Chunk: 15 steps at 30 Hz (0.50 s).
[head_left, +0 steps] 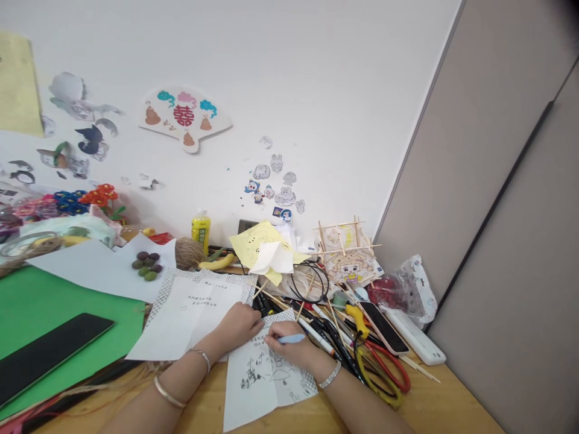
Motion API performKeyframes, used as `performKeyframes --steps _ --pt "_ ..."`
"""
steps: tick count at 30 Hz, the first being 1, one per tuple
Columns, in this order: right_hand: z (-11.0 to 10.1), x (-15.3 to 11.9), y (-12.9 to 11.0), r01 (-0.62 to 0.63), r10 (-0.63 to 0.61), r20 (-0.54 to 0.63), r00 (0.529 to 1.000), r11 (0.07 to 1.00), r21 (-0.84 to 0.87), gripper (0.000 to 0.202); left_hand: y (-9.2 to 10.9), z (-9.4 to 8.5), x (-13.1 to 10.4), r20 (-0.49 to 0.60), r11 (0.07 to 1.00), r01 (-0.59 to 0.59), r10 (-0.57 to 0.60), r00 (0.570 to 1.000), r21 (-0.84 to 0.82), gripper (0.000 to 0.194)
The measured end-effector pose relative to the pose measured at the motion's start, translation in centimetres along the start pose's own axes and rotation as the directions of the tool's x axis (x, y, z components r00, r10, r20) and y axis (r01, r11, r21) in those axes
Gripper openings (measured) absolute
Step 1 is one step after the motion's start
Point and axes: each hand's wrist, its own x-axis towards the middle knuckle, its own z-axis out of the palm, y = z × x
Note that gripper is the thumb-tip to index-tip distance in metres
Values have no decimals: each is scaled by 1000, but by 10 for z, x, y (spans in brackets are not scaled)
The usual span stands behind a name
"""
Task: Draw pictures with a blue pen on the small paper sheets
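Right hand is pinching a light blue pen between thumb and fingers, tip lying against a small white sheet with black line drawings. That sheet is lying on the wooden table near its front edge, just in front of the person, tilted a little. Left hand is resting with fingers loosely curled, pressing down on the sheet's upper left corner where it is overlapping a larger white paper with a checked border. Both wrists are wearing bracelets. Just right of the drawing hand, a heap of pens and wooden sticks is lying, with red-handled scissors and a phone beside it. A green sheet is carrying a black tablet at far left. A ball of twine and a yellow bottle are standing well back near the wall.
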Motion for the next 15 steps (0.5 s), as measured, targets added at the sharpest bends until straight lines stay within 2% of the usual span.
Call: performKeyframes --steps 15 --pt "1 -1 1 11 -11 -3 1000 1000 -3 16 1 -2 -1 9 1000 0 0 1000 -1 32"
